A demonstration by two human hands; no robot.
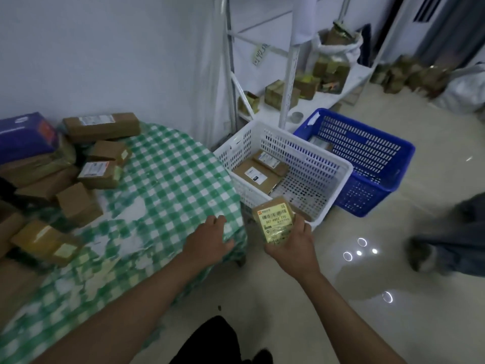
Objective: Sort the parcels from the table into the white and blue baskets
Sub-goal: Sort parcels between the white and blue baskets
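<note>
My right hand (291, 248) grips a small brown parcel (274, 219) with a yellow label, held over the near corner of the white basket (330, 185). Two brown parcels (258, 174) lie inside that basket. Behind it stands the blue basket (380, 179) with one parcel (320, 145) at its bottom. My left hand (210, 239) rests on the edge of the table with the green checked cloth (170, 174), fingers curled over the rim. Several brown parcels (91, 174) are piled at the table's left side.
A white metal shelf rack (288, 74) with boxes and sacks stands behind the baskets. A blue-purple box (23, 135) sits at the table's far left. Another person's legs (446, 245) are on the glossy floor at the right. More boxes line the far wall.
</note>
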